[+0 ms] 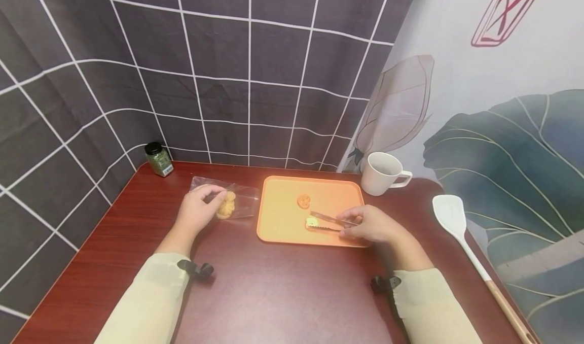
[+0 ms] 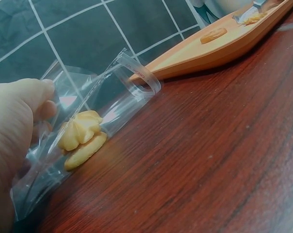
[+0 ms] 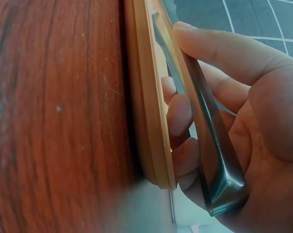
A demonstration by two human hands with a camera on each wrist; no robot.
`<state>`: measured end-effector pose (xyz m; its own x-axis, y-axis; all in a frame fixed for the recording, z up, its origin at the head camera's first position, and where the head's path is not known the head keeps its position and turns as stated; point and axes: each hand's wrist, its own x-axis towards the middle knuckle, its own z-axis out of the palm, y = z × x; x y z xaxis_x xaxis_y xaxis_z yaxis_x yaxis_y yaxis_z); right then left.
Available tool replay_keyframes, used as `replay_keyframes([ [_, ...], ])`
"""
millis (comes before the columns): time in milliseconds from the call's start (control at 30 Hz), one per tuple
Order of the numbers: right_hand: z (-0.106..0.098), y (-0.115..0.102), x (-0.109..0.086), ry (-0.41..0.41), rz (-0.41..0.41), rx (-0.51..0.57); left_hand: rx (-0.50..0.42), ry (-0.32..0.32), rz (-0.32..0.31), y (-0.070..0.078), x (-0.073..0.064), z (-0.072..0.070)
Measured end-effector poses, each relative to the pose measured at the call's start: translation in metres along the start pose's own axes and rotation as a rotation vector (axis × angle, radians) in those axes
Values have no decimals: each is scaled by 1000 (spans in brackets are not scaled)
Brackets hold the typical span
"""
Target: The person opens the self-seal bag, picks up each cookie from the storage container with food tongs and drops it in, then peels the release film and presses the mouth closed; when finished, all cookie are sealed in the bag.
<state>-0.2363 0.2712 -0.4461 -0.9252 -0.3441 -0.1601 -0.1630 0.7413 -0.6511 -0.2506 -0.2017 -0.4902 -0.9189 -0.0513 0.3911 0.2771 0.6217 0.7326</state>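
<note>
My left hand (image 1: 197,208) pinches a clear plastic bag (image 1: 248,202) lying on the table left of the tray. Inside the bag, in the left wrist view, are a piped, ridged cookie (image 2: 82,130) and another cookie (image 2: 86,151) against it. The bag's mouth gapes toward the tray. My right hand (image 1: 375,225) holds metal tongs (image 1: 329,219) low over the right half of the orange tray (image 1: 277,227). A pale yellow cookie (image 1: 312,222) is at the tongs' tips. Farther back on the tray lies a round, orange-brown cookie (image 1: 303,201).
A white mug (image 1: 380,174) stands behind the tray's right corner. At the far right lies a white spatula (image 1: 449,214) with a wooden handle. A black-lidded jar (image 1: 159,160) stands at the back left. A tiled-pattern curtain (image 1: 219,100) borders the red-brown table (image 1: 274,288).
</note>
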Motion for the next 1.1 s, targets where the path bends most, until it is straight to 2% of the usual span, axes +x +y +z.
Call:
replay_keyframes([
  [333, 2, -1, -1, -27, -13, -7, -8, 5, -4, 0, 0, 1],
  [700, 3, -1, 0, 2, -27, 10, -10, 0, -6, 1, 1, 0],
  [1100, 8, -15, 5, 47, -109, 19, -4, -7, -23, 0, 0, 0],
])
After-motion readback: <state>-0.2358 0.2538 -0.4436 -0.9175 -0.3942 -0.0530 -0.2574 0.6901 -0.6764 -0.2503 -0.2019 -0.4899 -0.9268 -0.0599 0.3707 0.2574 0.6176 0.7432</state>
